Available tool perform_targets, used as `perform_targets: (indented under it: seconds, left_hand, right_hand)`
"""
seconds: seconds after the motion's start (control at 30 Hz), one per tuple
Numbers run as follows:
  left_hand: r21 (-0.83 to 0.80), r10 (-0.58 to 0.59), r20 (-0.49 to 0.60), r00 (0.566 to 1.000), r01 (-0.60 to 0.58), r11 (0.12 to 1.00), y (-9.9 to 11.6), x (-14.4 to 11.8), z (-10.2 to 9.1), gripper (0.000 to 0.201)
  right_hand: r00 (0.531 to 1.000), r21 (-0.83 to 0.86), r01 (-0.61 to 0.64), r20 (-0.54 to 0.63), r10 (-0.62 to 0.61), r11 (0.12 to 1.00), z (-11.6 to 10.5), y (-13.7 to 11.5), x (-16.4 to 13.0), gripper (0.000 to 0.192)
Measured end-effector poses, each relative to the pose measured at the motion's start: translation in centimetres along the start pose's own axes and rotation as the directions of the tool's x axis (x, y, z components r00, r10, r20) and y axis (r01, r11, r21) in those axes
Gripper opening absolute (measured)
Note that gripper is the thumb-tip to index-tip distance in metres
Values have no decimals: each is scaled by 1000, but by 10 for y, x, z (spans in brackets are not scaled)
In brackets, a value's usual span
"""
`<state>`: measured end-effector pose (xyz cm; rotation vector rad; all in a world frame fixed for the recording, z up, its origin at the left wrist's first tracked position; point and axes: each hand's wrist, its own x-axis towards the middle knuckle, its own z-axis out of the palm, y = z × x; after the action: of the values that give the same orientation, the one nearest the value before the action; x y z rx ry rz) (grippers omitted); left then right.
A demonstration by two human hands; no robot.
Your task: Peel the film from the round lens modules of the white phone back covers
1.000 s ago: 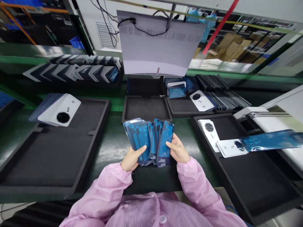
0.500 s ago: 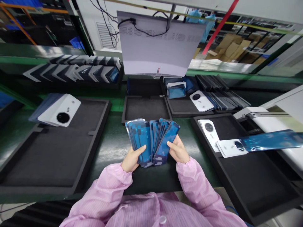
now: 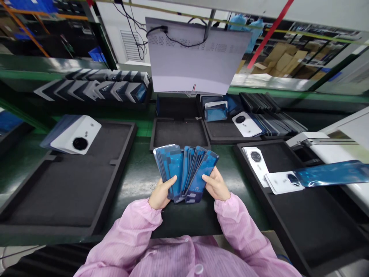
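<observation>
A fanned set of blue-filmed phone back covers point(image 3: 174, 169) spreads between my two hands, above the green worktop point(image 3: 135, 188). My left hand point(image 3: 161, 192) is closed on the left part of the fan, its thumb lying across the front cover. On the right part, my right hand point(image 3: 216, 184) grips the edge of the covers point(image 3: 198, 181) with its thumb on their face. The fingers behind the covers are hidden. Both parts of the fan meet at the bottom, and their upper ends stand apart.
A black tray point(image 3: 69, 192) on the left holds white phone back covers point(image 3: 82, 134). The right tray point(image 3: 311, 223) has more white covers point(image 3: 256, 161) and a blue film strip point(image 3: 331, 173). Smaller trays point(image 3: 180, 132) and a grey monitor back point(image 3: 196, 61) stand ahead, with racked covers point(image 3: 106, 86) behind left.
The fanned covers have shifted slightly against each other in my hands, the two parts now closer together. Both hands keep their hold. The view has moved a little.
</observation>
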<state>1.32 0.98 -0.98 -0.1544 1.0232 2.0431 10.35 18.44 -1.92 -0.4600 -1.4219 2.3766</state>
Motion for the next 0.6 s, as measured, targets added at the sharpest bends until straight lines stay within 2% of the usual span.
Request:
perform_targets:
  seconds: [0.1,0.2,0.3,0.37,0.5,0.6]
  left_hand:
    - [37,39,-20,999,-38,999,0,0,0,58]
    - [68,44,21,999,-45,997,-3,0,-2,57]
    - [22,-44,9,999,43,999,-4,0,-4,49]
    - [-29,-87,-19,996,86,996,-3,2,-4,44]
    - [-29,20,-59,998,-22,999,0,3,-3,45]
    - [29,67,-32,997,-66,997,-2,1,-2,50]
  right_hand:
    - [1000,-2,11,16,-11,1000,-2,-2,-1,55]
    - [996,-31,-34,81,36,999,2,1,-2,60]
    - [991,-36,-67,114,71,997,6,7,-3,63]
    - [995,-15,-46,84,47,999,7,7,-2,61]
    - [999,12,49,-3,-49,999,2,2,-2,53]
    - [999,-15,38,25,-38,999,1,1,-4,57]
